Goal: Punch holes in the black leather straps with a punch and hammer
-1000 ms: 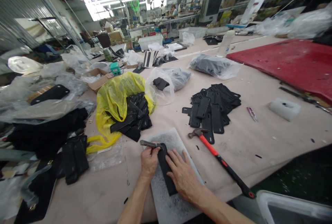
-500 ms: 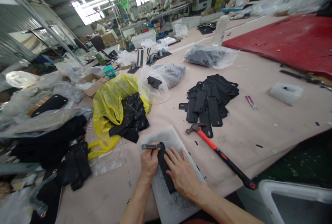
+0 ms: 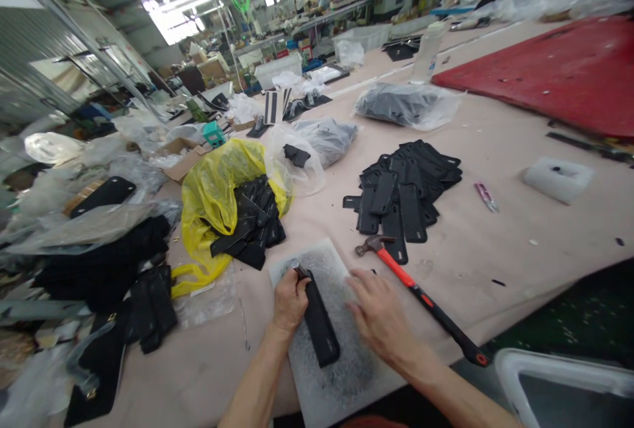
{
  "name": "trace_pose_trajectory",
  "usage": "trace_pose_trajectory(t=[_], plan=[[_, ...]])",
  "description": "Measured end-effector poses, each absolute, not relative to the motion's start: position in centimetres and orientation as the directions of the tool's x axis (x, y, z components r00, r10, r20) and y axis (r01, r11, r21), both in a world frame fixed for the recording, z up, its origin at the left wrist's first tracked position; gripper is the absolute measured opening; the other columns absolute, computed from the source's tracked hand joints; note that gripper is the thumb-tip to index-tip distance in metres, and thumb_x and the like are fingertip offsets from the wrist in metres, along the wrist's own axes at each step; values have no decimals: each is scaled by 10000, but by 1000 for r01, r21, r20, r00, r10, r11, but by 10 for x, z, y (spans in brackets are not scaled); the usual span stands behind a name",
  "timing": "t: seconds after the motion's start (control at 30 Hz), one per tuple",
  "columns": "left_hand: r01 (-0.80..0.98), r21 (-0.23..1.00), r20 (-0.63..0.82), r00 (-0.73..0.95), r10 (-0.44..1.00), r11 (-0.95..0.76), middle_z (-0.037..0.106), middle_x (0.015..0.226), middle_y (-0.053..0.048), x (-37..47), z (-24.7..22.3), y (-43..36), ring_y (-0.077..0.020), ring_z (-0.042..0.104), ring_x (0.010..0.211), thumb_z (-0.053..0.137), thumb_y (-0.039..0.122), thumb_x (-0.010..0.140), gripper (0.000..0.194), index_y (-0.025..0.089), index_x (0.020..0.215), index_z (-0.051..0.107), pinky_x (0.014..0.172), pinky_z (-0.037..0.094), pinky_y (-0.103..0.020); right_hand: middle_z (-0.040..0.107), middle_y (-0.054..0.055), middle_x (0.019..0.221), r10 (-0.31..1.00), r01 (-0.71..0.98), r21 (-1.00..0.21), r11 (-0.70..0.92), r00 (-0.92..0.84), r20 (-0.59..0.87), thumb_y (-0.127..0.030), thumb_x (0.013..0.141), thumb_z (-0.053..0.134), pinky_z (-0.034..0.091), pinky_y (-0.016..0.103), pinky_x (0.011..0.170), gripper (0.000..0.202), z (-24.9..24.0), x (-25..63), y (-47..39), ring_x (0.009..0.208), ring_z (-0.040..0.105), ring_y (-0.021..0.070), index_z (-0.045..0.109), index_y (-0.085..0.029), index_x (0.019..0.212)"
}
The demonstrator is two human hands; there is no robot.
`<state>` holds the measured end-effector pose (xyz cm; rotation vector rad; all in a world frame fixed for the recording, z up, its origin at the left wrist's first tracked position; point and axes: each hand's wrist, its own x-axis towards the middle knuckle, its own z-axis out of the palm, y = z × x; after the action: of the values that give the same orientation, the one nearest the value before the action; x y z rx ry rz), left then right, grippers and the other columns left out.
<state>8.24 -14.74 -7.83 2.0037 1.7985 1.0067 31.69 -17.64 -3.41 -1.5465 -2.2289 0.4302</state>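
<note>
My left hand [image 3: 290,300] grips a short metal punch [image 3: 298,267], standing it on the far end of a black strap piece [image 3: 321,327]. That strip lies flat on a pale, scuffed cutting board [image 3: 317,408], with a slot visible at its near end. Off to the right, my right hand [image 3: 379,312] hovers over the board's edge, fingers apart and slightly blurred, holding nothing. A claw hammer [image 3: 421,296] with a red and black handle rests on the table just beyond that hand, its head pointing away to the left.
Past the hammer sits a pile of black slotted pieces [image 3: 409,193]. A yellow bag [image 3: 208,183] spills more black pieces on the left. Pink-handled snips [image 3: 486,196] and a white roll [image 3: 559,179] lie to the right. A white-rimmed bin [image 3: 559,363] stands at lower right.
My left hand has tilted the punch from lying sideways to upright on the strip's end. My right hand has lifted off the strip and moved right, toward the hammer.
</note>
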Motion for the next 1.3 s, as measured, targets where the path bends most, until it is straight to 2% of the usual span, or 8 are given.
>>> trace_pose_trajectory(t=[0.2, 0.33, 0.43, 0.6, 0.73, 0.87, 1.03, 1.3], plan=[[740, 641, 333, -29, 943, -203, 691, 862, -60, 84, -80, -150, -210, 669, 839, 513, 172, 881, 108, 188, 912, 615, 769, 539, -327, 594, 115, 879, 991, 930, -362, -63, 15, -136, -282, 858, 484, 464, 403, 729, 138, -52, 408, -155, 820, 580, 273, 560, -173, 896], [719, 659, 344, -28, 939, -220, 670, 815, -48, 86, -74, -151, -207, 656, 808, 511, 141, 872, 101, 190, 897, 596, 740, 525, -319, 491, -19, 657, 813, 492, -730, -474, -73, -578, -320, 780, 548, 429, 263, 523, 146, -49, 405, -157, 563, 499, 143, 444, -223, 748], [696, 681, 346, -34, 938, -226, 672, 820, -40, 86, -73, -152, -206, 658, 819, 519, 116, 862, 132, 195, 935, 595, 741, 522, -316, 414, -72, 617, 684, 192, -697, -691, -135, -716, -404, 793, 544, 291, 197, 370, 213, -13, 383, -154, 403, 339, 72, 421, -230, 786], [683, 690, 363, -39, 931, -241, 683, 847, -42, 86, -78, -152, -213, 667, 851, 528, 101, 852, 180, 200, 984, 601, 769, 524, -325, 375, -76, 567, 986, 384, -918, -98, -90, -142, -565, 914, 413, 258, 206, 376, 364, 81, 343, -138, 414, 349, 87, 500, -213, 880], [695, 677, 372, -36, 928, -245, 683, 838, -44, 85, -81, -151, -213, 668, 828, 523, 113, 857, 150, 199, 956, 597, 743, 518, -318, 454, -48, 567, 868, 600, -630, 493, -291, 403, -410, 984, 377, 254, 240, 441, 291, 119, 321, -134, 442, 396, 96, 491, -211, 804], [704, 668, 374, -37, 927, -241, 679, 807, -44, 85, -81, -152, -214, 667, 788, 511, 125, 864, 122, 196, 921, 592, 701, 507, -315, 454, -56, 502, 700, 629, -308, 714, -629, 339, -340, 981, 414, 132, 284, 431, 286, 133, 313, -136, 367, 318, 91, 451, -222, 723], [678, 699, 356, -53, 933, -228, 684, 810, -40, 85, -78, -153, -207, 665, 802, 532, 125, 855, 122, 200, 920, 603, 716, 502, -307, 448, -57, 538, 792, 673, -460, 579, -332, 512, -351, 1018, 302, 236, 237, 436, 288, 142, 313, -139, 408, 406, 98, 432, -224, 795], [680, 693, 364, -41, 930, -241, 675, 794, -31, 84, -77, -152, -199, 660, 783, 531, 122, 858, 120, 208, 906, 599, 706, 502, -300, 486, -37, 556, 814, 716, -399, 573, -437, 383, -384, 1022, 300, 230, 264, 454, 312, 144, 316, -134, 436, 410, 118, 444, -230, 792]])
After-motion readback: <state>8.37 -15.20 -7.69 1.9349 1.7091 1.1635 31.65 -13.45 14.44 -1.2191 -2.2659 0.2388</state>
